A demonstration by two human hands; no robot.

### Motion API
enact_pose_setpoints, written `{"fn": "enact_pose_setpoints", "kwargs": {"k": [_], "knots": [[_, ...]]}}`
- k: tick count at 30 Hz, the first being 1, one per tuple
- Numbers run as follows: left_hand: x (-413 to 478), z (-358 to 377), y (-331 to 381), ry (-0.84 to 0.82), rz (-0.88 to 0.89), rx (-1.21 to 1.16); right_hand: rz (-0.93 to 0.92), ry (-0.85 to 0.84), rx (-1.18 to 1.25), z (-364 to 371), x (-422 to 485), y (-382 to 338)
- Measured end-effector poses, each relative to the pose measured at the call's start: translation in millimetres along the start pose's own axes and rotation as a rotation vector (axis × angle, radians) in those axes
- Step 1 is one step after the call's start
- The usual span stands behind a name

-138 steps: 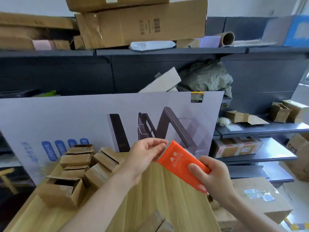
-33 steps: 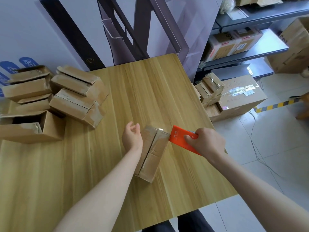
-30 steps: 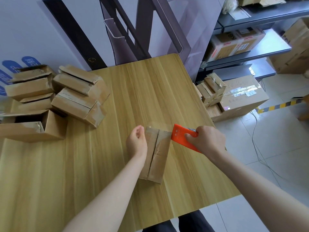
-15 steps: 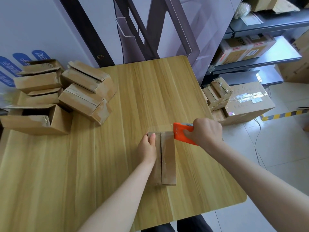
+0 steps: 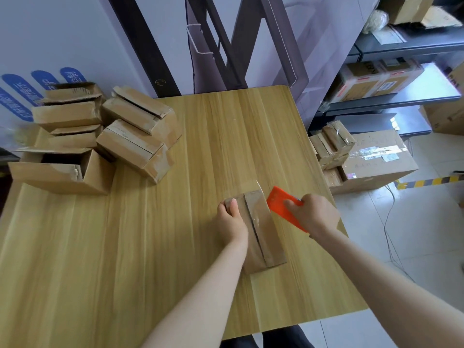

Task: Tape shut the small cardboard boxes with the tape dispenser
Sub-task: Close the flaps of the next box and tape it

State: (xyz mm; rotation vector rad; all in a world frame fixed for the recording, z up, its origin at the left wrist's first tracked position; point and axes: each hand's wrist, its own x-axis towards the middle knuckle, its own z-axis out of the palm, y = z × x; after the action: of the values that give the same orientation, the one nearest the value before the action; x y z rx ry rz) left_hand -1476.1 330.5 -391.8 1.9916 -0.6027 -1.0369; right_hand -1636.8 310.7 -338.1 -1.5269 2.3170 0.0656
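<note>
DESK: Turned the small cardboard box (image 5: 261, 229) since 0.5 s ago? Looks skewed now, near end swung right.

PHOTOGRAPHER: Yes, and drew the orange tape dispenser (image 5: 282, 209) off the far corner, down along the right flank.

DESK: Hands?

PHOTOGRAPHER: Grips the box's far left edge with the left hand (image 5: 232, 222), thumb on top, fingers curled over the side. Pins it to the counter (image 5: 150, 247), likely to stop it sliding under the pull. Clenches the right hand (image 5: 315, 213) round the dispenser, thumb on the orange face. Holds it tilted just beside the box, probably to keep the clear tape (image 5: 258, 185) taut.

DESK: Seam covered?

PHOTOGRAPHER: Cannot tell fully. Shows gloss over the slit between the 2 flaps near the far end, with a glint of tape standing off that end. Seems early in this strip.

DESK: Rest of the job?

PHOTOGRAPHER: Leaves a pile of untaped boxes (image 5: 135, 136) at far left, flaps loose, within reach of the left arm. Keeps finished taped boxes (image 5: 335, 141) off the right edge, by a large carton (image 5: 376, 159) on the floor.
</note>
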Motion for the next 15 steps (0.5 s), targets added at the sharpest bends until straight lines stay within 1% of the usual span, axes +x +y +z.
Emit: {"fn": "enact_pose_setpoints", "kwargs": {"k": [2,4,7,9,11,12,13,14,15], "knots": [[-9,10,1,0.077,-0.057,-0.092,0.044,0.076,0.162,-15,-5,2],[-18,17,5,0.134,-0.094,-0.186,0.089,0.138,0.396,-31,-13,-4],[-22,20,4,0.145,-0.113,-0.259,0.215,0.113,0.800,-36,-29,-14],[-14,20,-2,0.098,-0.121,-0.232,0.307,0.068,0.929,-25,-41,-19],[-8,13,-5,-0.015,-0.127,-0.170,0.347,0.064,0.986,-19,-47,-21],[-6,8,-6,-0.051,-0.100,-0.127,0.356,0.062,1.001,-19,-47,-22],[-6,2,-5,-0.044,-0.026,-0.060,0.365,0.056,1.012,-21,-46,-23],[-5,-5,-3,0.000,0.111,0.038,0.370,0.048,1.021,-23,-45,-22],[-4,-12,-2,0.053,0.316,0.148,0.371,0.042,1.026,-25,-43,-22]]}}
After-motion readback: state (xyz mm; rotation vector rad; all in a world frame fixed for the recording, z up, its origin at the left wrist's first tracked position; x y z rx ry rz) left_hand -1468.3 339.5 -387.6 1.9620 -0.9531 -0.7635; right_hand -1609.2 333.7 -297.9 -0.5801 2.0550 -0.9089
